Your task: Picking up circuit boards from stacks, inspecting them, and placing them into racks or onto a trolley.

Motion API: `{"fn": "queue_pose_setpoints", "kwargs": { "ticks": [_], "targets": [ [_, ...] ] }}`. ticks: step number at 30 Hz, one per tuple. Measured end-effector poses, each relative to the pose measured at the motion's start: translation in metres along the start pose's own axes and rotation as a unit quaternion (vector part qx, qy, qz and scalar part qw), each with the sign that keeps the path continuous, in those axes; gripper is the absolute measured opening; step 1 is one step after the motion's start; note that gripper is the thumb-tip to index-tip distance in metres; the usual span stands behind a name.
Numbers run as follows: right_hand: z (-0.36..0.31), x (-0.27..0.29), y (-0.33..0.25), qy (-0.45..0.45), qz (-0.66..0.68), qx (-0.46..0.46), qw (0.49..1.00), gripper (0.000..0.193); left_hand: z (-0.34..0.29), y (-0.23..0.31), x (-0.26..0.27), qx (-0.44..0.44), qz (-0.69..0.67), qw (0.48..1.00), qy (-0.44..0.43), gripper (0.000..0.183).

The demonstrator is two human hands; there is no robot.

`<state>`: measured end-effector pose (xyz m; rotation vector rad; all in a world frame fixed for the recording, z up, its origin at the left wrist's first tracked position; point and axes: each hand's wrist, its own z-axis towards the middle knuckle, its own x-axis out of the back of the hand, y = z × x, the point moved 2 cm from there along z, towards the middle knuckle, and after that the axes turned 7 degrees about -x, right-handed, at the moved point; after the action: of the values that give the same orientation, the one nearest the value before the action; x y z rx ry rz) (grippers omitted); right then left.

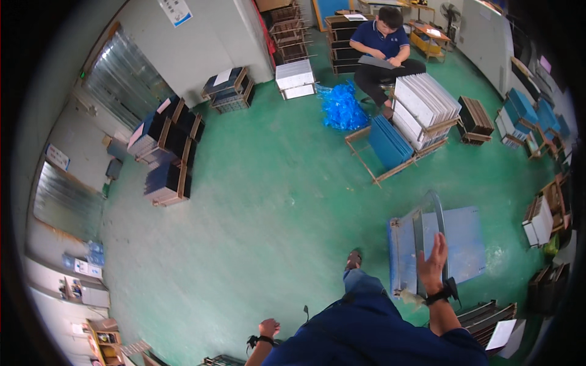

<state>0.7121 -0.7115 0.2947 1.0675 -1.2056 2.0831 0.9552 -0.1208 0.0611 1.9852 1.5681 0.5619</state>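
My right hand (433, 265) is held out with its fingers stretched, holding nothing, and a dark band circles its wrist. From this view it overlaps the curved push handle (437, 204) of a flat blue trolley (465, 235); whether the two touch I cannot tell. Beside the trolley's deck, a grey upright strip (419, 244) runs along the handle. Low at my left side hangs my left hand (269, 327), its fingers curled in with nothing visible in them. It also wears a dark wrist band.
Ahead, a seated person (381, 46) handles a dark flat panel. Near them stand a rack of white panels (421, 110), blue panels (390, 143) and a heap of blue plastic film (343, 107). Racks of dark panels (165, 146) are at the left. A rack (488, 320) stands close by my right arm.
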Motion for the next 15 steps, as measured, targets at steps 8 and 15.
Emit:
{"fn": "queue_pose_setpoints", "kwargs": {
  "ticks": [8, 15],
  "targets": [
    [0.009, -0.028, 0.123, -0.215, 0.081, -0.404, 0.885, 0.039, 0.108, 0.213, -0.268, -0.153, 0.297, 0.926, -0.175, 0.028],
    [0.016, -0.004, 0.053, -0.156, -0.011, -0.448, 0.880, 0.040, 0.088, 0.306, -0.619, -0.439, 0.455, 0.607, -0.481, 0.031]
  ]
}}
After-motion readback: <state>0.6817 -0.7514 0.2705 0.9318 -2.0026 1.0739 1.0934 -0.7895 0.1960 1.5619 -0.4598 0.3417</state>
